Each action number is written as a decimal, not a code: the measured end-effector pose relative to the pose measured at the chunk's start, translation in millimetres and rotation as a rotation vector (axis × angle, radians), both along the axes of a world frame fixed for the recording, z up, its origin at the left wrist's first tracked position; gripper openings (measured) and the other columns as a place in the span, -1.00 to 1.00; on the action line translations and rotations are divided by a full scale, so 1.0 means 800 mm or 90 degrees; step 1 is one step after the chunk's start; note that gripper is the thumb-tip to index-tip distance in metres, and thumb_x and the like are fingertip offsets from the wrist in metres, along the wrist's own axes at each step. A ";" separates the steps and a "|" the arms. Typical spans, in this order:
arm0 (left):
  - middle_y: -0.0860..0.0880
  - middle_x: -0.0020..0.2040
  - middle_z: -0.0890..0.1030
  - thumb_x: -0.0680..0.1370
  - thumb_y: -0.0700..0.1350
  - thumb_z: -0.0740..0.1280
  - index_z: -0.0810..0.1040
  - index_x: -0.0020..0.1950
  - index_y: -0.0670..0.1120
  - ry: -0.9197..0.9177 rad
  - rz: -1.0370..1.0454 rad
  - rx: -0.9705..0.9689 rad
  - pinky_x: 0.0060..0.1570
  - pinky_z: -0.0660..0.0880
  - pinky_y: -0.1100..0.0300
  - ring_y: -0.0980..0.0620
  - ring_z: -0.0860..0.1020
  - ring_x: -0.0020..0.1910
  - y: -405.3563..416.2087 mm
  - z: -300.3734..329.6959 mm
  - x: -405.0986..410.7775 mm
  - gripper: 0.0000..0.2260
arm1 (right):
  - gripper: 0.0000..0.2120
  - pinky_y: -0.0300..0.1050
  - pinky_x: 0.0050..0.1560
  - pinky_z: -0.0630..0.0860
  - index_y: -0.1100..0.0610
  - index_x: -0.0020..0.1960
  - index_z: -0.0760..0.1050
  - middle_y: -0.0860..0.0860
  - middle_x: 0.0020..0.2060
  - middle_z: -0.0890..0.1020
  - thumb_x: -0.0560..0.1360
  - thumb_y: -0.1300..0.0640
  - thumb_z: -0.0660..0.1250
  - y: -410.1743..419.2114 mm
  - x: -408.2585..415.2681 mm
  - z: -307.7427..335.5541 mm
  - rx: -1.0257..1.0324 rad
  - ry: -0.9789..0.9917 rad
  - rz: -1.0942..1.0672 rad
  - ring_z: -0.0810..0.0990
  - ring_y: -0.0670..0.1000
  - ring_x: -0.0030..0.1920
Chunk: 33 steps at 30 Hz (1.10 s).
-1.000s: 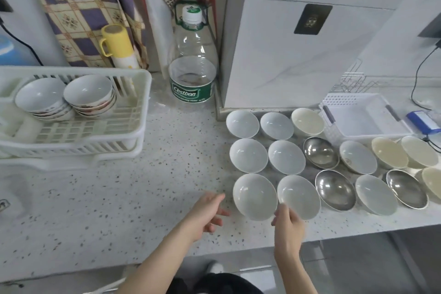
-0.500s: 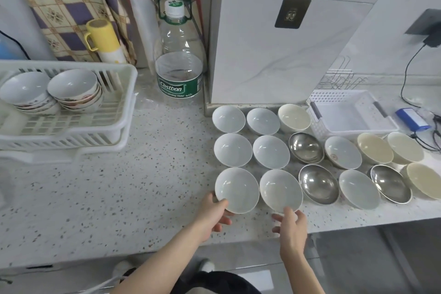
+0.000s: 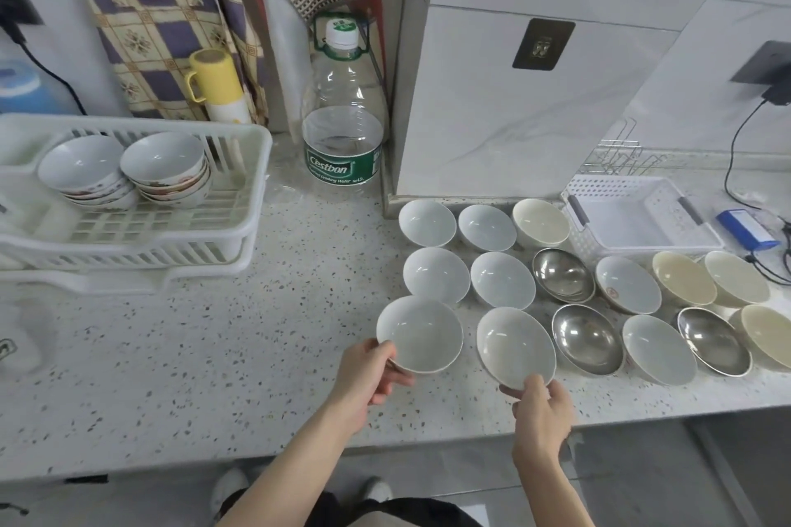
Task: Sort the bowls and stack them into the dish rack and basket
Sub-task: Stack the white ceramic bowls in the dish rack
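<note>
My left hand [image 3: 368, 372] grips the near rim of a white bowl [image 3: 419, 334], which is lifted and shifted left of the rows. My right hand [image 3: 541, 409] holds the near rim of a second white bowl [image 3: 515, 347], tilted up. Behind them sit more white bowls [image 3: 435, 275], cream bowls [image 3: 684, 278] and steel bowls [image 3: 587, 339] in rows on the counter. The white dish rack [image 3: 179, 235] at the left holds two stacks of patterned bowls [image 3: 165, 163]. A white basket [image 3: 642, 214] stands at the back right, nothing in it.
A large water bottle [image 3: 342, 128] and a yellow flask [image 3: 218, 86] stand at the back by the curtain. A blue box [image 3: 747, 227] with cables lies right of the basket. A wire rack [image 3: 620, 158] is behind it. Speckled counter [image 3: 214, 355] lies between rack and bowls.
Both hands closed on the two front white bowls. The left bowl has come up and to the left; the right bowl has tilted up at its near edge.
</note>
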State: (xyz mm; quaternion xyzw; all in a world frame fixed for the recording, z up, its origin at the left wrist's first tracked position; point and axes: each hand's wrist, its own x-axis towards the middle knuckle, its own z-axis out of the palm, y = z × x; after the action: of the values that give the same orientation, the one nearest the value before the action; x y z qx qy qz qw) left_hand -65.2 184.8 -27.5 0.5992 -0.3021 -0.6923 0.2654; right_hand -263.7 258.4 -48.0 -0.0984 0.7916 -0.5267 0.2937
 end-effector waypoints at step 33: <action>-0.24 -0.42 0.63 0.44 -0.18 0.25 0.56 -0.04 -0.26 -0.047 0.319 -0.318 -0.61 0.26 0.26 0.03 0.35 -0.60 -0.149 0.124 0.511 -0.80 | -0.81 -0.29 -0.57 0.23 0.35 -0.22 0.57 0.25 -0.44 0.65 0.43 0.25 0.25 -0.278 0.462 0.162 -0.058 -0.023 0.487 0.29 -0.15 -0.68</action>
State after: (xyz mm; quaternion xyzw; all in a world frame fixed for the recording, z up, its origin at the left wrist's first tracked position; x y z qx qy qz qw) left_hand 343.8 65.6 71.4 0.5962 -0.3153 -0.4883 0.5539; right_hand 106.3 36.2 81.8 -0.3902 0.6684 -0.4155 0.4778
